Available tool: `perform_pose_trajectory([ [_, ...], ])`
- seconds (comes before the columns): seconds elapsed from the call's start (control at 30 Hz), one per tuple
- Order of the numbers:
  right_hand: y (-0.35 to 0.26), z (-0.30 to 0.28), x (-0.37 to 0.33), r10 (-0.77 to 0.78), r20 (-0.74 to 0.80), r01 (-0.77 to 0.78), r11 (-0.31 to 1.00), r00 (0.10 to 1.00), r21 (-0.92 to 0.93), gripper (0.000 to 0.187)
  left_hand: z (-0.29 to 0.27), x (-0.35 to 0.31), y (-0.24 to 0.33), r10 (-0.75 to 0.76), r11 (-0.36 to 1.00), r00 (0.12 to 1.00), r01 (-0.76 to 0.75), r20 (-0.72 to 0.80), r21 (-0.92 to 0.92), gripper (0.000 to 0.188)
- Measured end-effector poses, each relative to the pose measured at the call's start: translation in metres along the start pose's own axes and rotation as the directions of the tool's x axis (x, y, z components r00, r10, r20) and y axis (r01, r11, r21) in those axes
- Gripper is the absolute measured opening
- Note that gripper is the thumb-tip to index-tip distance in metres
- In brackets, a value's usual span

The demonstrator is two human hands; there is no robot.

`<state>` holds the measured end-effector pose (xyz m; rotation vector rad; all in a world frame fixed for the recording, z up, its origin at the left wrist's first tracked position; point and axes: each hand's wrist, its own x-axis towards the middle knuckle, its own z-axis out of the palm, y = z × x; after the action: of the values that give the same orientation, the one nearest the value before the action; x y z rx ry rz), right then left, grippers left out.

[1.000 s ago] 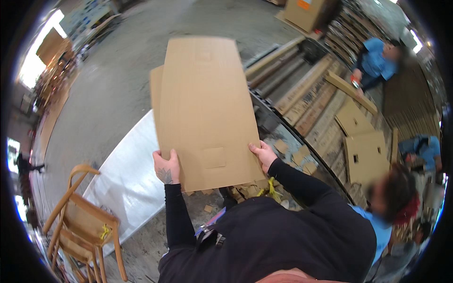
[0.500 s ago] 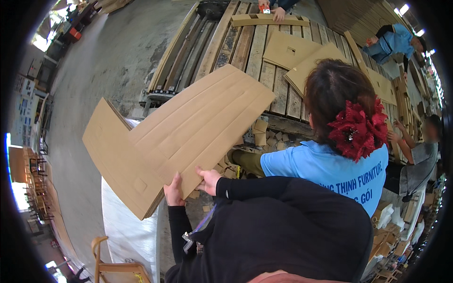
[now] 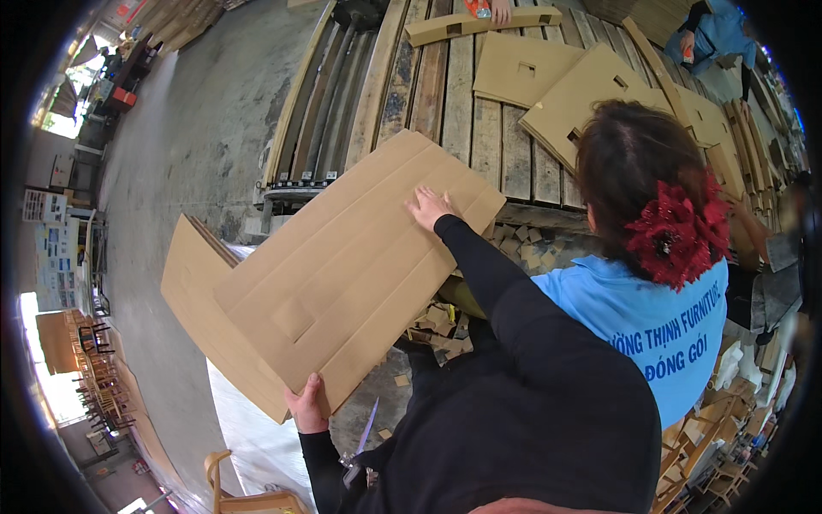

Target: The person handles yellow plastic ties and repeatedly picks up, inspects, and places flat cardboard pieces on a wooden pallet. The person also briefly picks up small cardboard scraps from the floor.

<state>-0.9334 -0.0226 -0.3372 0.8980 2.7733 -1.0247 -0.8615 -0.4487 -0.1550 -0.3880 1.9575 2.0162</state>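
A large brown cardboard sheet (image 3: 368, 248) with creased lines lies slanted across a stack of similar cardboard sheets (image 3: 201, 287). My left hand (image 3: 308, 404) is closed on its near edge, thumb on top and the other fingers underneath. On the sheet's upper right part rests my right hand (image 3: 431, 209), palm down with fingers spread, gripping nothing. White plastic wrap (image 3: 248, 428) shows under the stack.
A co-worker in a light blue shirt (image 3: 642, 334) stands close on my right. Ahead, a slatted wooden platform (image 3: 462, 103) bears flat cardboard pieces (image 3: 522, 73). Cardboard scraps (image 3: 441, 321) litter the floor below it. A wooden chair (image 3: 257, 501) stands at lower left.
My right hand has let go of the near edge and moved up and right onto the sheet's surface. The sheet has shifted slightly; my left hand still grips its near edge.
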Motion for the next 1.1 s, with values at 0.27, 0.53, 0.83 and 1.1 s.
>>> perform_pose_trajectory([
  [0.27, 0.003, 0.021, 0.023, 0.199, 0.26, -0.176, 0.978, 0.945, -0.108, 0.075, 0.016, -0.008, 0.002, -0.004, 0.997, 1.0, 0.005, 0.009, -0.076, 0.048],
  [0.53, -0.005, 0.026, 0.026, 0.053, -0.426, -0.14, 0.975, 0.903, -0.175, 0.057, 0.02, 0.003, 0.014, -0.003, 0.989, 0.999, 0.01, 0.051, -0.148, 0.043],
  [0.83, -0.006, 0.009, 0.039, 0.025, -0.139, -0.033, 0.998, 0.99, -0.058, 0.046, 0.013, 0.007, 0.0, -0.092, 0.986, 0.983, 0.112, 0.156, -0.123, 0.045],
  [1.1, -0.186, 0.031, -0.135, -0.864, -0.232, 0.894, 0.436, 0.447, 0.098, 0.03, 0.027, 0.028, -0.007, -0.028, 0.988, 0.994, 0.043, 0.104, -0.149, 0.044],
])
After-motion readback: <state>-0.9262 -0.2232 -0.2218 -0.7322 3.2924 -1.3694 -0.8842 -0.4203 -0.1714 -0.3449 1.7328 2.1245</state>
